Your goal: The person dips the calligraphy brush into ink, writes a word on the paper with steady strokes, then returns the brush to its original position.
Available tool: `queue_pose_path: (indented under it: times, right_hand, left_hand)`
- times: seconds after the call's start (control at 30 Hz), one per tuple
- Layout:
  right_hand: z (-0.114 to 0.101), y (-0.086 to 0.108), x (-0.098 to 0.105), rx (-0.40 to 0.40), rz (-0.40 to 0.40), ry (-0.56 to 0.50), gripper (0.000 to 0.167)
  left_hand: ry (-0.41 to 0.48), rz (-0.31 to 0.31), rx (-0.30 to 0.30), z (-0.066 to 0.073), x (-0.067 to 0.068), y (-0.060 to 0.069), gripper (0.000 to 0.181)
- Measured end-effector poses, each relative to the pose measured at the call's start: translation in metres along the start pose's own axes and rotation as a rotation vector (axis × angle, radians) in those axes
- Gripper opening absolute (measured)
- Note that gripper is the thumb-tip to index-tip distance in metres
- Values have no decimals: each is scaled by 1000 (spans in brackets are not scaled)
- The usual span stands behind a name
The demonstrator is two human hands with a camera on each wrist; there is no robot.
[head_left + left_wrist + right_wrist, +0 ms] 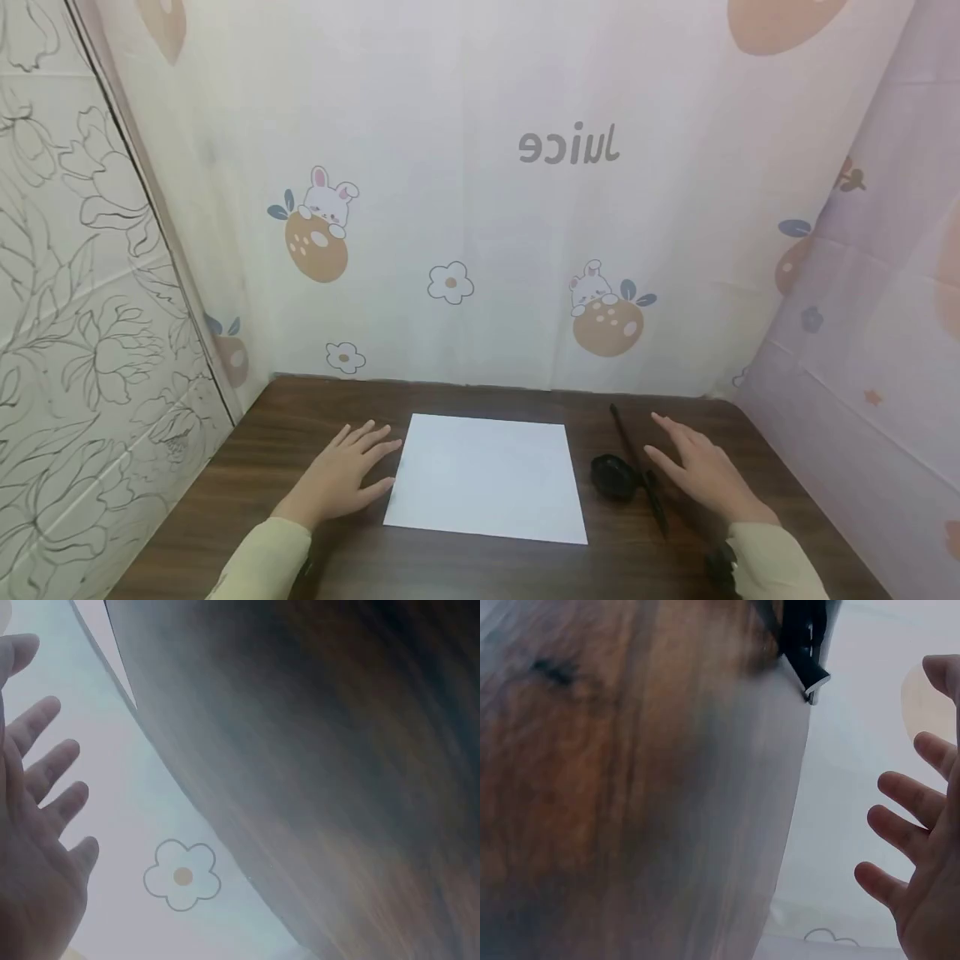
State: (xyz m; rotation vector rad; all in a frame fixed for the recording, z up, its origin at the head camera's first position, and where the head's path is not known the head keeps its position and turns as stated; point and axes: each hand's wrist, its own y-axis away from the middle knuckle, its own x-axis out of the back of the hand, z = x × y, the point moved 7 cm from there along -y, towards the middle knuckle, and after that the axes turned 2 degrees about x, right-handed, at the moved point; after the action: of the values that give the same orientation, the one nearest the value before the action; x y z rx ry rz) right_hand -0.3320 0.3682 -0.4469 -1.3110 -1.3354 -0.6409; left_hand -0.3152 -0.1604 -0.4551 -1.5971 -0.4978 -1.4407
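Counted: two hands (339,473) (708,475), one surface (480,573), one white sheet (486,478). At right, one dark stick (626,439), one round object (612,477); far, two printed rabbits (327,204) (591,288).

My surface (487,573) is dk brown wood-grain. Along its far edge hangs a pale backdrop (480,208) w/ soft vert. folds, printed w/ bunnies (327,204) on orange fruits (608,327), outlined flowers (451,283) & grey "Juice" lettering (577,147), mirrored. Off my surface's L edge: white sheet (105,350) w/ blk line-drawn blooms; a dk slanting line (153,208) runs btwn it & the far print, down twd the far L corner. Off the R edge: lilac-ish sheet (862,333) w/ horiz. creases. Light's soft, pinker to R.
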Motion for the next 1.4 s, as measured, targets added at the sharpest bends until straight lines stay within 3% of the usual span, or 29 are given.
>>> queue_pose_path:
  times: [0.23,0.63,0.9,1.17,1.4]
  right_hand:
    - [-7,-9,2,40,21,-1,63]
    - [-20,-15,-9,94,-27,26,54]
    - [-18,-22,-12,78,-50,44,53]
    - [-20,-25,-15,72,-68,39,51]
    - [-17,-32,-20,44,-94,13,48]
  left_hand:
    - [-10,-12,-51,8,-2,0,48]
    - [-22,-102,-136,26,-10,7,43]
    - [-18,-199,-127,33,-15,8,43]
    - [5,-117,-281,49,-9,14,32]
    - [90,-84,-321,55,-9,19,32]
